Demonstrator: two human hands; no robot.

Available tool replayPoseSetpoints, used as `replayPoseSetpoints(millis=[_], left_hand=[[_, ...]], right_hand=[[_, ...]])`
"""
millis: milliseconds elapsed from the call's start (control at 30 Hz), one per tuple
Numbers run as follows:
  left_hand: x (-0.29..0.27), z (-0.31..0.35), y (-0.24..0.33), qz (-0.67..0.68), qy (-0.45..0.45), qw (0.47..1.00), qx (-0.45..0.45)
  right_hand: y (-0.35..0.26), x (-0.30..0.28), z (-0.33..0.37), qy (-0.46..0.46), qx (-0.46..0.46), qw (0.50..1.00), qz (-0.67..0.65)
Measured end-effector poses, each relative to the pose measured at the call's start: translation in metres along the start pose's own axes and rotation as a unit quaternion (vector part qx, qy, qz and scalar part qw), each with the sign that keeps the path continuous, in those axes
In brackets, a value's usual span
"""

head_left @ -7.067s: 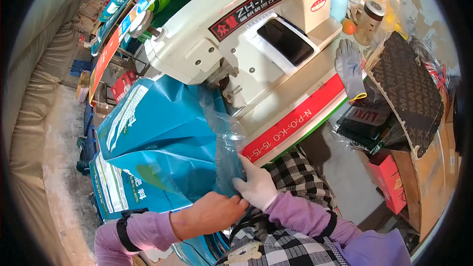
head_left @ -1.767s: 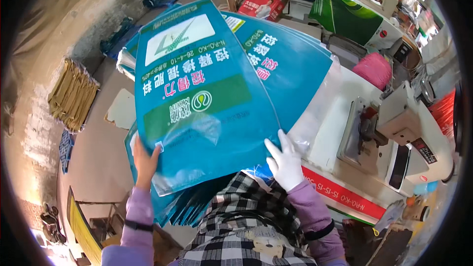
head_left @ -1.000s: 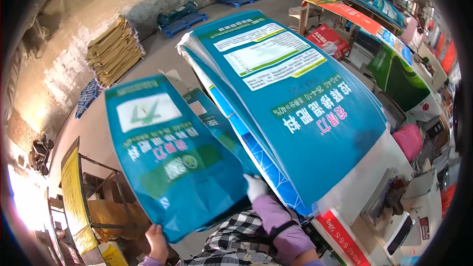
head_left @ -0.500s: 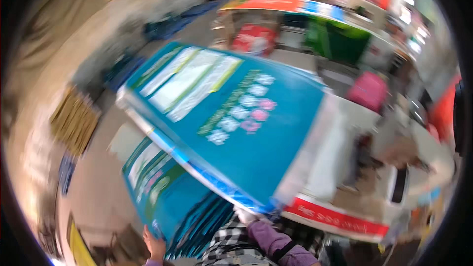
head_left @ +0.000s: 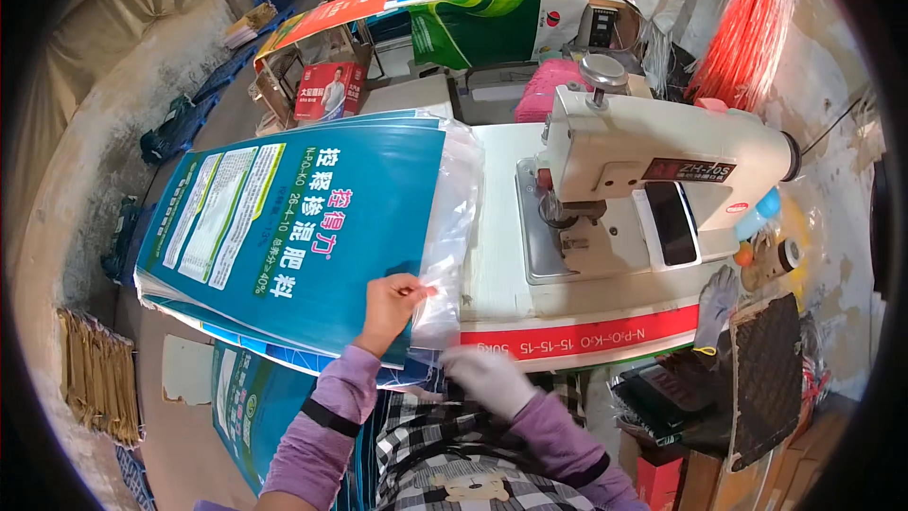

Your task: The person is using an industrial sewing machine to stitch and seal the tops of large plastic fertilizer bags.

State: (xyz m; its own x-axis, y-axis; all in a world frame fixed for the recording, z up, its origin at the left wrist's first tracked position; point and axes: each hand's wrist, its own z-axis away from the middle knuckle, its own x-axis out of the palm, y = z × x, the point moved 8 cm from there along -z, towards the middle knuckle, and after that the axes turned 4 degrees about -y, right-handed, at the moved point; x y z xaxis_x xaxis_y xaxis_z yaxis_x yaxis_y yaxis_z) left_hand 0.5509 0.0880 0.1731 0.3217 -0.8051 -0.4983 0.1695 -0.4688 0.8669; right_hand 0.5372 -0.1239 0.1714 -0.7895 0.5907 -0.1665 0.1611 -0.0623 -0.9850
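A stack of teal printed woven sacks (head_left: 378, 189) lies on the worktable in front of me, with clear plastic liner (head_left: 440, 246) sticking out past its right edge. My left hand (head_left: 390, 310), bare, is on the near right corner of the top sack, its fingers pinched on the liner. My right hand (head_left: 487, 380) wears a white glove and is at the table's front edge, just right of the stack's near corner. Motion blurs its fingers. To the right of the stack stands a white industrial sewing machine (head_left: 653, 156).
More teal sacks (head_left: 251, 407) are below the table at left. A dark phone (head_left: 671, 222) rests by the machine. Red strings (head_left: 747, 28) hang at the far right. A brown board (head_left: 764, 378) stands at the right, near a hanging glove (head_left: 717, 303). A red box (head_left: 329, 92) sits beyond the table.
The sack stack, raised and tilted before, now lies on the table beside the machine. My left hand has come up from the lower sacks to the liner. The view has turned right.
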Motion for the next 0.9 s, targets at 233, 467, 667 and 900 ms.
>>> replayPoseSetpoints(millis=[233,467,667,900], left_hand=[[-0.013,0.002,0.011,0.114,-0.016,0.993,0.014],[-0.016,0.019,0.056,0.103,0.038,0.994,0.004],[-0.009,0.06,0.116,-0.189,0.025,0.936,0.296],[0.006,0.096,0.103,-0.221,-0.1,0.907,0.345]], right_hand=[[-0.031,-0.082,-0.069,0.229,-0.004,0.972,0.062],[0.003,-0.07,-0.09,0.269,0.054,0.958,-0.089],[0.027,-0.043,-0.085,0.155,0.186,0.967,-0.082],[0.032,0.004,-0.072,0.003,0.12,0.979,-0.164]])
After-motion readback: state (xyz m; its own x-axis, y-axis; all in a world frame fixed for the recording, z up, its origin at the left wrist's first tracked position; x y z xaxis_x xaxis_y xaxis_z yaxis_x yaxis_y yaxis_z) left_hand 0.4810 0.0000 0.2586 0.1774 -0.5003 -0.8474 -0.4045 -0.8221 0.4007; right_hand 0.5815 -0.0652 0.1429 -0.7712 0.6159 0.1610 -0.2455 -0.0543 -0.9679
